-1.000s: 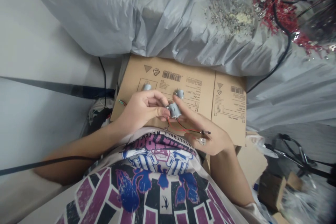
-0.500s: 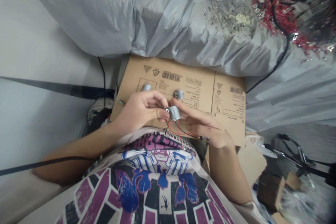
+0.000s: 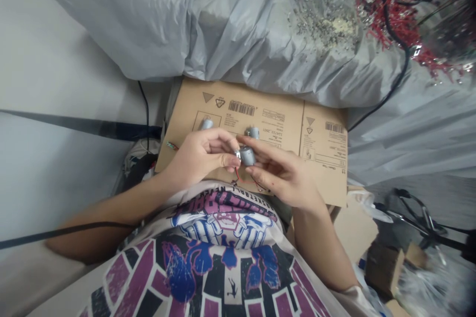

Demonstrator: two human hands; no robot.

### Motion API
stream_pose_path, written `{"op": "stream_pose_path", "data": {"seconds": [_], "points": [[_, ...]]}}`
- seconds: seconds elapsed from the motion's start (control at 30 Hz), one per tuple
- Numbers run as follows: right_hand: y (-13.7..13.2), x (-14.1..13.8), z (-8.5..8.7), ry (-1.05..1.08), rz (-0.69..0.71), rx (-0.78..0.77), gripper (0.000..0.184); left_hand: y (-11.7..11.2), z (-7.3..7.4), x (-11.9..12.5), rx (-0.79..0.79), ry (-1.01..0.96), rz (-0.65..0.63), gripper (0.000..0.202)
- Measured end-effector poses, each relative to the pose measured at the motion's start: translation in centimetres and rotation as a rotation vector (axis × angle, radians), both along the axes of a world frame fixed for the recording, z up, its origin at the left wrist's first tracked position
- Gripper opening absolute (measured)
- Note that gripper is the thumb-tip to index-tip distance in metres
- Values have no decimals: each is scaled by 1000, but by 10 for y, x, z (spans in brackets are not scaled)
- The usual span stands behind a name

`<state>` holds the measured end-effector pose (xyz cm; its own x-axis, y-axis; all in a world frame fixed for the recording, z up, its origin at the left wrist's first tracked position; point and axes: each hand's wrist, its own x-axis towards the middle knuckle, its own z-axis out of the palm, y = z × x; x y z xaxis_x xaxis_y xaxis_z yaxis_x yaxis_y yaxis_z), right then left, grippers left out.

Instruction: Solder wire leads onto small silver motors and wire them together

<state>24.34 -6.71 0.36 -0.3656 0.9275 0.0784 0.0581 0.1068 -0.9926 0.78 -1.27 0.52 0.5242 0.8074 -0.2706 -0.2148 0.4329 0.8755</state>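
Note:
My right hand point(image 3: 288, 173) closes its thumb and fingers round a small grey electric motor point(image 3: 248, 156), just above the cardboard. Against the motor's left end, my left hand point(image 3: 208, 151) pinches a small shiny metal piece point(image 3: 238, 155). Whether that piece is fixed to the motor I cannot tell. A red wire point(image 3: 237, 173) hangs below the fingertips, close to my shirt. Just beyond my right fingers another grey motor point(image 3: 253, 132) rests on the cardboard, and a further grey cylinder point(image 3: 207, 124) lies behind my left hand.
A printed flat cardboard box point(image 3: 323, 158) lies under my hands. Beyond it, grey plastic sheeting point(image 3: 230, 25) carries metal bits and a heap of red wires point(image 3: 403, 27). A black cable point(image 3: 399, 74) hangs over the sheet at right. Open cartons point(image 3: 383, 267) and plastic bags stand lower right.
My right hand has turned, and its thumb now shows in front, gripping the motor. The motor has tilted, and the red and black wires beneath it are mostly hidden. My left hand stays nearly still.

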Motion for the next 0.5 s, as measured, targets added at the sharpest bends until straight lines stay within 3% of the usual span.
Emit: {"op": "stream_pose_path", "data": {"seconds": [0.17,0.5], "points": [[1,-10,-4,168,-74,-43,57,1,-1,0,24,8,31,32],[0,-16,-10,213,-70,-21,42,-1,-6,2,14,-17,44,31]]}}
